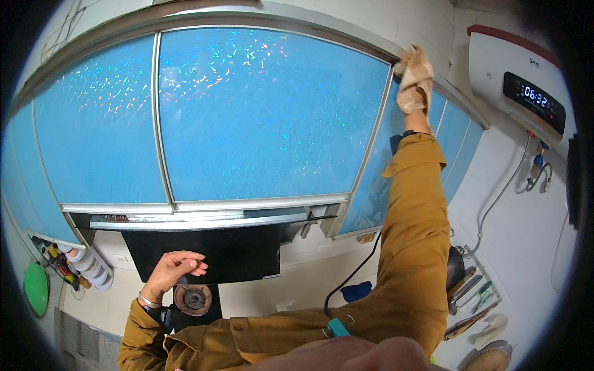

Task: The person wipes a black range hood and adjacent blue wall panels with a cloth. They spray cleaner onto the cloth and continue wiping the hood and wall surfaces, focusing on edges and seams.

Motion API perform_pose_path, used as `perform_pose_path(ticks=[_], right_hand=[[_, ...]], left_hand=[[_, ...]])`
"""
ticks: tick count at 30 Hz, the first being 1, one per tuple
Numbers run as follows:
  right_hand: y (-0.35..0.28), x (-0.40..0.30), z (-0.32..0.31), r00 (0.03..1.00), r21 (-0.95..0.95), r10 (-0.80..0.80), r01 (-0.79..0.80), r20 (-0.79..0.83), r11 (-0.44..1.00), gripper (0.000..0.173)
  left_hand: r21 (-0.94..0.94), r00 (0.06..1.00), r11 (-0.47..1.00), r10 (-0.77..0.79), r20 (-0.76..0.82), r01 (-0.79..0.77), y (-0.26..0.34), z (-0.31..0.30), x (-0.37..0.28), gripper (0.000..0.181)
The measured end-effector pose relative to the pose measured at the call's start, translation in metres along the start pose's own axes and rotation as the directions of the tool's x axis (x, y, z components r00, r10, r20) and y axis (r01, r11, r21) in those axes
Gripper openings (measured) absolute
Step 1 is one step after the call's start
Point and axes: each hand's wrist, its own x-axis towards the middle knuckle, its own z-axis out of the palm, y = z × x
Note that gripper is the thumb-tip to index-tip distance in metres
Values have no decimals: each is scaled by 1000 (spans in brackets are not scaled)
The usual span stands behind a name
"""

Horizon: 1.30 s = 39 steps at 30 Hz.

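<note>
My right hand (416,110) reaches high up and is mostly hidden by a crumpled beige cloth (414,83). It holds this cloth against the upper edge of the blue cabinet doors, near the top metal rail (325,39). Wide sparkling blue cabinet panels (274,120) in silver frames fill the view before me. Lower left, my left hand (177,269) holds nothing, its fingers loosely bent. It hangs in front of the black panel of a range hood (209,250), above a gas burner (192,299); whether it touches the panel I cannot tell.
A white water heater (513,60) with a lit display hangs on the right wall, its hose (503,185) running down. Kitchen tools (468,287) hang lower right. A black cable (355,269) crosses before the counter. Stacked spice containers (90,266) and a green lid-like object (36,290) are at left.
</note>
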Motion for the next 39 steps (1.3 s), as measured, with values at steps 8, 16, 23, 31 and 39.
perform_pose_path(ticks=[8, 16, 23, 31, 39], right_hand=[[41, -10, -17, 768, -843, -492, 525, 410, 119, 26], [45, -3, -44, 976, -688, -57, -106, -209, 718, 34], [6, 30, -157, 962, -979, -197, -165, -186, 120, 26], [-17, -118, -57, 999, -48, 46, -45, 25, 998, 35], [-24, -295, 161, 571, 85, 390, -633, 722, 769, 66]], left_hand=[[-4, 994, 1000, 23, -103, -23, 4, 0, -14, 24], [-52, 977, 996, 67, -200, -79, 3, 1, -17, 21], [-78, 949, 996, 21, -313, -48, 2, -5, -28, 21], [-36, 998, 998, -53, 17, 54, 12, 31, 11, 32], [-528, 932, 849, 216, 291, -31, 36, 113, 68, 50]])
